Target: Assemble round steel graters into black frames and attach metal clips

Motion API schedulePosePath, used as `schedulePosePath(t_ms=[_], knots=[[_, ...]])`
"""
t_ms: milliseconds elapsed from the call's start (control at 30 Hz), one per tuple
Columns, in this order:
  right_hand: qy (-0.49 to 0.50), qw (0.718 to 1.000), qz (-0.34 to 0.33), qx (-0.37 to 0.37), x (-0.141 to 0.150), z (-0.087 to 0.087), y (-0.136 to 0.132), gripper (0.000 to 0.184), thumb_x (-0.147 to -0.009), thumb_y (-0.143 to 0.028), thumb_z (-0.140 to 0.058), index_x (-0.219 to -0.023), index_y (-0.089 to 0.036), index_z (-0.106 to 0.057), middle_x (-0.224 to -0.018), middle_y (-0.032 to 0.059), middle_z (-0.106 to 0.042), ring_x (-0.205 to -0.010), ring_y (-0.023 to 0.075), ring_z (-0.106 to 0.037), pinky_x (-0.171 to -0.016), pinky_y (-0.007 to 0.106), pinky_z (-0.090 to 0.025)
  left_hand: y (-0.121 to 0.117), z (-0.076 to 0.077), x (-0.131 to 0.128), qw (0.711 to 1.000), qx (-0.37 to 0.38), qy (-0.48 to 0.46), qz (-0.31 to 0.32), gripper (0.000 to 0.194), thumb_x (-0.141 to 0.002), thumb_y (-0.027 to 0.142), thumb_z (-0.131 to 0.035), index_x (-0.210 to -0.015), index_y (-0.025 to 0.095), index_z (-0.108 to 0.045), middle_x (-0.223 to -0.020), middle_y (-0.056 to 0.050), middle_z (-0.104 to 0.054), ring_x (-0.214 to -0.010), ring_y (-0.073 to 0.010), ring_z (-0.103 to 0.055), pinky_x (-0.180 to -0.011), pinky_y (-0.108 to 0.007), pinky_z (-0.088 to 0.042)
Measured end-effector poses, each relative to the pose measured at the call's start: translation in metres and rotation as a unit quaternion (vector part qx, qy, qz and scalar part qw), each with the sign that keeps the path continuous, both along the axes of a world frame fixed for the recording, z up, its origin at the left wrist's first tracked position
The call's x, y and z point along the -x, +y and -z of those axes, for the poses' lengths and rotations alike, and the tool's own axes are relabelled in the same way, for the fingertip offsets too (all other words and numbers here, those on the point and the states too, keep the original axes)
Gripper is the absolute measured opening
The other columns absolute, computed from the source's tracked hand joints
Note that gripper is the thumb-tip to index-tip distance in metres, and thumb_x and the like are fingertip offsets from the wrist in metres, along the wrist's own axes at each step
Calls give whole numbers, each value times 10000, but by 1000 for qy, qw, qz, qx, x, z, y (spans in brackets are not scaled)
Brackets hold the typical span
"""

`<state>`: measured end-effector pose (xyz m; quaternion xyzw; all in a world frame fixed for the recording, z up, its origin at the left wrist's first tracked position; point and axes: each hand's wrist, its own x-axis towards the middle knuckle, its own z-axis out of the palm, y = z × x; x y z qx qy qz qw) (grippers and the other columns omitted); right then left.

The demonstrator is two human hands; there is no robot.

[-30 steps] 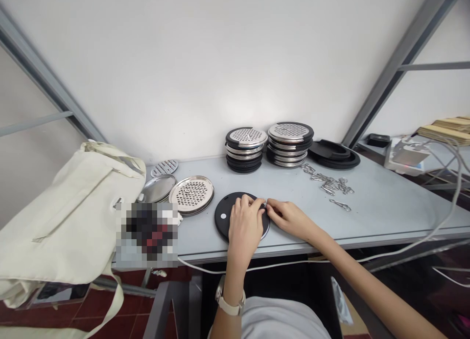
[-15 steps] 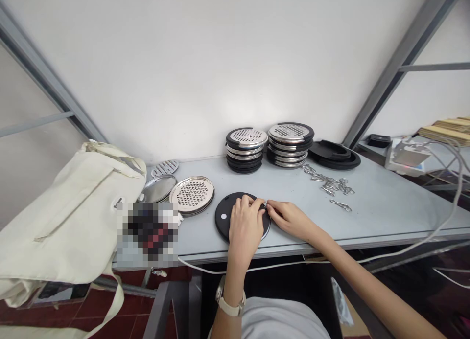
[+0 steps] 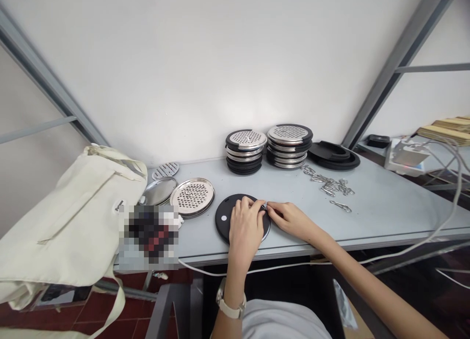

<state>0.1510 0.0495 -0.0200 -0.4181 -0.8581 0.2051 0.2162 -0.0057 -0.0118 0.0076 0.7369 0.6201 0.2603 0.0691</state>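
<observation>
A round black grater holder (image 3: pixel 224 230) with a white dot and a slot near its rim lies flat at the table's front; a silver edge shows at its lower right. My left hand (image 3: pixel 246 225) lies over it, fingers bent and gripping it, with thumb and forefinger at its right edge. There my right hand (image 3: pixel 288 220) pinches a small metal clip (image 3: pixel 264 207), mostly hidden by the fingertips. Several loose metal snap clips (image 3: pixel 332 185) lie right of the hands, one clip (image 3: pixel 340 206) apart from the rest.
Behind stand two stacks of round graters (image 3: pixel 246 153) with black rims; black holders (image 3: pixel 336 158) lie beside them. Perforated metal discs (image 3: pixel 193 197) and a cream bag (image 3: pixel 69 216) are on the left. A white cable (image 3: pixel 400 253) runs along the front edge.
The view has shifted very slightly. Both hands stay at the holder's right edge, and the metal clip shows a little differently between the fingertips.
</observation>
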Motion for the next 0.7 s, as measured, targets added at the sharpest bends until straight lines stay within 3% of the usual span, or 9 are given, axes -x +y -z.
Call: schedulePosePath(t_ms=[700], knots=[[9,1000,7,16,0,-1,-1,323,-917,-281,-359,-649,-190,-515,-577,-7,-551,-520,120,-448,-545,237,-313,0,0,0,1000,3,0,-3,275,-945,244,-412,-1158,281,-582,-1042,-41,-547,-982,-197,-498,-875,-331,-420]])
